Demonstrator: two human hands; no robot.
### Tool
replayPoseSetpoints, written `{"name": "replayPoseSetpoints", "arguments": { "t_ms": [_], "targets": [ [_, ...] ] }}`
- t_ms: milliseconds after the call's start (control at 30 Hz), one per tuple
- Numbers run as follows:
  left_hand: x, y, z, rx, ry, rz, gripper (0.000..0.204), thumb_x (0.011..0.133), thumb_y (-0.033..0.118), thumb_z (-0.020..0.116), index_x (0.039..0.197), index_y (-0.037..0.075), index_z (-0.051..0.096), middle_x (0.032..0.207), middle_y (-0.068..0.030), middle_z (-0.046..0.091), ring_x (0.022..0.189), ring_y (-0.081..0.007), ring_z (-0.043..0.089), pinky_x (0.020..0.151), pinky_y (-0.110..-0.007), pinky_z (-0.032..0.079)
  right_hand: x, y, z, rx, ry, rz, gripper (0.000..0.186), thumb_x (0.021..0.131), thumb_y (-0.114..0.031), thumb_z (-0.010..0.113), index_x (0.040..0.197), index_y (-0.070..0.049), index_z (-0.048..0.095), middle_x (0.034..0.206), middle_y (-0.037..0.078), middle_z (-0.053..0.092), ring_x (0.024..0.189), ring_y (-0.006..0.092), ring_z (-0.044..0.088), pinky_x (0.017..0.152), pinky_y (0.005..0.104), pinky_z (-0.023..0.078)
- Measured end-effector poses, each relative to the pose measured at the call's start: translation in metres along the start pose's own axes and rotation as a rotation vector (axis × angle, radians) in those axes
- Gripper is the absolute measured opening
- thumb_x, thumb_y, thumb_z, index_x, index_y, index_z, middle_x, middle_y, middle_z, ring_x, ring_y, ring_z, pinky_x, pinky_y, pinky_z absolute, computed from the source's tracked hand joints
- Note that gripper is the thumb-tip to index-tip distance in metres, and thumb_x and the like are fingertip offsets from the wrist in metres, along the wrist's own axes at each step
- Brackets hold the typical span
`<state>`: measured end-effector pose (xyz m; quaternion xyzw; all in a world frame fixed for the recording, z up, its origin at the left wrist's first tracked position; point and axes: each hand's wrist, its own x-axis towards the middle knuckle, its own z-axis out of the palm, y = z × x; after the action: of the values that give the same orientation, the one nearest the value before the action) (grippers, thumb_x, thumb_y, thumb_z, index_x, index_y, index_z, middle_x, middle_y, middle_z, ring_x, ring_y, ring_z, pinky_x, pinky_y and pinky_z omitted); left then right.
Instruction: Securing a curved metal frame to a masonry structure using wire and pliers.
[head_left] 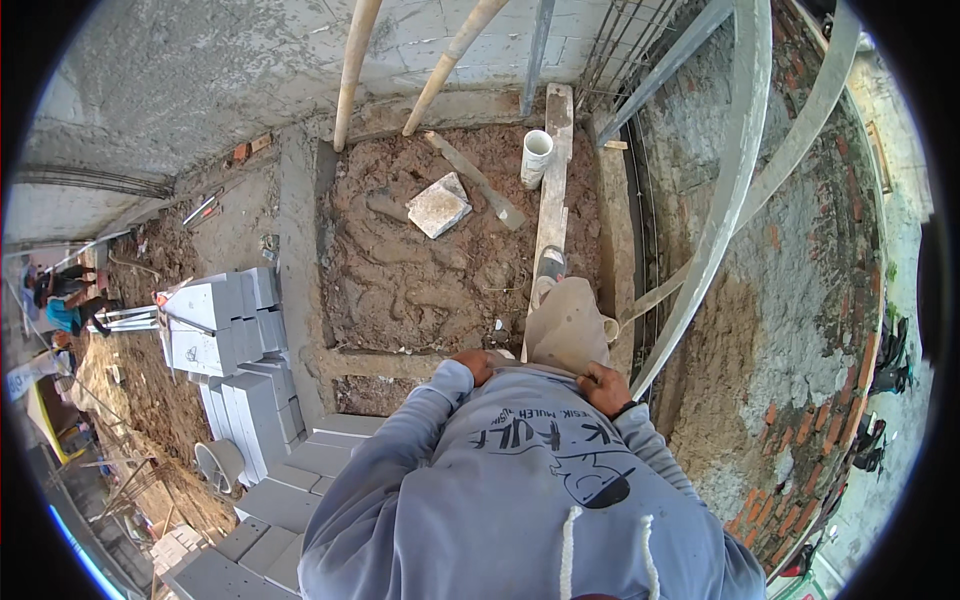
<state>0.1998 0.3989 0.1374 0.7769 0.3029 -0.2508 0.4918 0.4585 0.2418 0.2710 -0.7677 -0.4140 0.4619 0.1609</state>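
Note:
Both my hands are at my waist, by the hem of my grey hoodie [510, 470]. My left hand [475, 367] is closed at the left hip, its fingers partly hidden, so what it grips is unclear. At the other hip my right hand [604, 390] is closed on the upper edge of my beige trousers [567, 325], its fingers curled into the cloth. One shoe [548, 268] of mine stands on a narrow wooden plank [552, 215], which spans a muddy pit.
A white pipe piece [537, 150], a pale block [438, 206] and a loose board [478, 182] lie about the mud. Grey blocks [250, 410] are stacked at left, near a bucket [219, 465]. Metal poles [745, 130] slant across the right. A person [68, 305] sits far left.

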Motion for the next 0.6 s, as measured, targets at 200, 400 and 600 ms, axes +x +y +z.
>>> {"name": "replayPoseSetpoints", "arguments": {
  "t_ms": [200, 400, 600],
  "targets": [
    [0.048, 0.056, -0.078, 0.05, -0.122, -0.121, 0.042, 0.079, 0.038, 0.061, 0.098, 0.001, 0.064, 0.097, -0.0242, 0.063, 0.095, -0.0403, 0.059, 0.083, -0.044, 0.047, 0.051, -0.004, -0.074, -0.041, 0.007, 0.009, 0.021, 0.081, -0.024, 0.062, 0.084, -0.004, 0.058, 0.082, 0.02, 0.062, 0.079, 0.0383, 0.06, 0.069, 0.0436, 0.046],
    [0.052, 0.105, -0.221, 0.077, -0.205, -0.114, 0.047, 0.077, 0.038, 0.063, 0.097, -0.005, 0.063, 0.096, -0.025, 0.064, 0.093, -0.0369, 0.061, 0.081, -0.042, 0.047, 0.093, -0.026, -0.13, 0.003, -0.091, 0.015, 0.023, 0.084, -0.027, 0.061, 0.087, -0.005, 0.056, 0.08, 0.019, 0.061, 0.077, 0.0361, 0.059, 0.067, 0.0411, 0.046],
    [0.065, 0.108, -0.275, 0.055, -0.404, 0.096, 0.029, 0.078, 0.024, 0.057, 0.09, -0.001, 0.064, 0.08, -0.0145, 0.064, 0.075, -0.0224, 0.059, 0.069, -0.034, 0.046, 0.139, -0.045, -0.142, 0.127, -0.084, 0.122, 0.023, 0.085, -0.03, 0.058, 0.089, -0.007, 0.058, 0.081, 0.02, 0.061, 0.079, 0.0347, 0.06, 0.069, 0.0402, 0.046]
  ]
}}
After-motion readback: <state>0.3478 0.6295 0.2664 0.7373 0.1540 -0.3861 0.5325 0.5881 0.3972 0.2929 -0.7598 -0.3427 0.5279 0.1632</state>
